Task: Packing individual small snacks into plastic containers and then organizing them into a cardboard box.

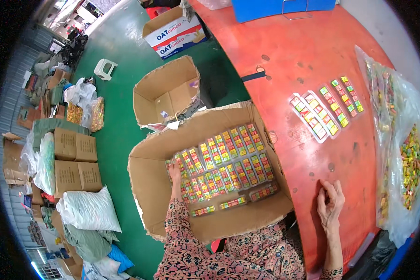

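A large cardboard box (pixel 147 186) stands in front of me, with rows of long clear packs (pixel 224 175) of small red, yellow and green wrapped pieces lying in it. My left hand (pixel 174 171) reaches into it at the left end of the rows, its fingers closed around the end pack (pixel 169 164); the hand partly hides that pack. On the red table (pixel 308 163), my right hand (pixel 330 205) rests with loosely bent fingers, apart from one another and holding nothing. Several similar packs (pixel 331 106) lie side by side farther up the table.
A big clear bag (pixel 396 140) of wrapped pieces lies along the table's right side. A blue bin (pixel 280 9) is at its far end. Beyond my box stand a smaller open carton (pixel 165 93) and a printed carton (pixel 177 37). Stacked cartons (pixel 77 161) and a white sack (pixel 91 210) are at left.
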A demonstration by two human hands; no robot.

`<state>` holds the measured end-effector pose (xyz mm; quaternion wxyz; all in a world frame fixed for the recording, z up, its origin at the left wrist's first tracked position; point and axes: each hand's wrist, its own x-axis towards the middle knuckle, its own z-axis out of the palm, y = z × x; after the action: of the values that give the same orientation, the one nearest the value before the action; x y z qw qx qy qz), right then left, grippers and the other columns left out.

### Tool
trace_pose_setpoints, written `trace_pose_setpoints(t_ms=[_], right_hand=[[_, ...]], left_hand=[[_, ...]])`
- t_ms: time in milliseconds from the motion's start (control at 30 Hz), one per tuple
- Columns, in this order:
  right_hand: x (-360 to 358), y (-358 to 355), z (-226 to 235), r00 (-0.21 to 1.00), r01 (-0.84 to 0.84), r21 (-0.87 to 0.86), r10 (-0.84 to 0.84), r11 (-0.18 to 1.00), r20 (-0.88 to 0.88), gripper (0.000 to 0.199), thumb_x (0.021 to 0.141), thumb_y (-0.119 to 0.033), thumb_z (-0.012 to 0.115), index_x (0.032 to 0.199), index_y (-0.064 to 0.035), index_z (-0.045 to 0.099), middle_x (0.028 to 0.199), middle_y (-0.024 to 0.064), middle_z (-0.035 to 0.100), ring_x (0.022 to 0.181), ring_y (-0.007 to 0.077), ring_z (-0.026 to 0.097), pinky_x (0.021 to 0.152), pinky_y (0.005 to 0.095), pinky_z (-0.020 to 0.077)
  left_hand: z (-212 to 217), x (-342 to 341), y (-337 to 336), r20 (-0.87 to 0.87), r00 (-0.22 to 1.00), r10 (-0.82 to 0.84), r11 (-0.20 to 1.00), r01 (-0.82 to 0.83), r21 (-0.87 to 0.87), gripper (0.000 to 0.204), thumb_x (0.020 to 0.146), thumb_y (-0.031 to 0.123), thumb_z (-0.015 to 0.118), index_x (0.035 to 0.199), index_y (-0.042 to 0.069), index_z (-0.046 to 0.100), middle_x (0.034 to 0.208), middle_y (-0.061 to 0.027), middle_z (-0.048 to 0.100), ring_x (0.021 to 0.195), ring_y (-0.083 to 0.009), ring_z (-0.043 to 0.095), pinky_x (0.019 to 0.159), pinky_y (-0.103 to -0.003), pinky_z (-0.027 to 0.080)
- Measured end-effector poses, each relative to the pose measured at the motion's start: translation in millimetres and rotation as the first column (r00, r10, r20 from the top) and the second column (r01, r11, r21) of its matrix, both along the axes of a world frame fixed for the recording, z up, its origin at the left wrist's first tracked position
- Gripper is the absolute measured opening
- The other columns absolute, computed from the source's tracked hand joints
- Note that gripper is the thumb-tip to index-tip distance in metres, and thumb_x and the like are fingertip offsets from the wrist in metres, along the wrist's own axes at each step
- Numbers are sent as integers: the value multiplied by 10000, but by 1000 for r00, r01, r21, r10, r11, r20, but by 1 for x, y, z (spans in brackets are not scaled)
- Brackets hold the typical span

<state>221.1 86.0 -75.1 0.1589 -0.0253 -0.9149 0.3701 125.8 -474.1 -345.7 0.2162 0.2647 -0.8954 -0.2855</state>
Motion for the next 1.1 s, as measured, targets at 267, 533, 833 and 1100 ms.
trace_pose_setpoints(t_ms=[267, 533, 833, 1100], right_hand=[[-1, 4, -2, 999, 32, -49, -31, 998, 21, 206, 723, 78, 540, 908, 11, 602, 724, 109, 493, 550, 184, 473, 494, 276, 380], [6, 14, -10, 999, 10, -90, -14, 996, -50, 190, 724, 74, 545, 885, 0, 612, 708, 88, 497, 527, 144, 469, 484, 253, 373], [4, 9, -2, 997, -23, -133, 12, 991, -82, 123, 742, -13, 559, 851, -32, 614, 743, 128, 513, 616, 279, 549, 544, 358, 424], [7, 14, -1, 996, -34, -154, 20, 987, -89, 125, 740, -21, 562, 852, -33, 618, 747, 121, 513, 611, 276, 548, 547, 353, 429]], left_hand=[[-4, -19, 6, 177, 973, 150, 927, -200, 316, 385, 839, 276, 534, 898, -100, 591, 722, -147, 623, 722, -249, 578, 656, -400, 458], [72, -30, 53, 104, 952, 289, 244, -178, 953, 167, 834, 139, 513, 825, -27, 488, 911, -178, 582, 802, -291, 566, 696, -412, 501], [196, -2, 145, -9, 999, -54, -103, 4, 995, 203, 868, 111, 492, 1019, -22, 514, 1080, -236, 547, 1014, -335, 532, 874, -418, 468], [216, 19, 237, -57, 967, -250, -363, -38, 931, 274, 882, 94, 464, 1110, -48, 517, 1097, -216, 546, 974, -322, 547, 836, -409, 473]])
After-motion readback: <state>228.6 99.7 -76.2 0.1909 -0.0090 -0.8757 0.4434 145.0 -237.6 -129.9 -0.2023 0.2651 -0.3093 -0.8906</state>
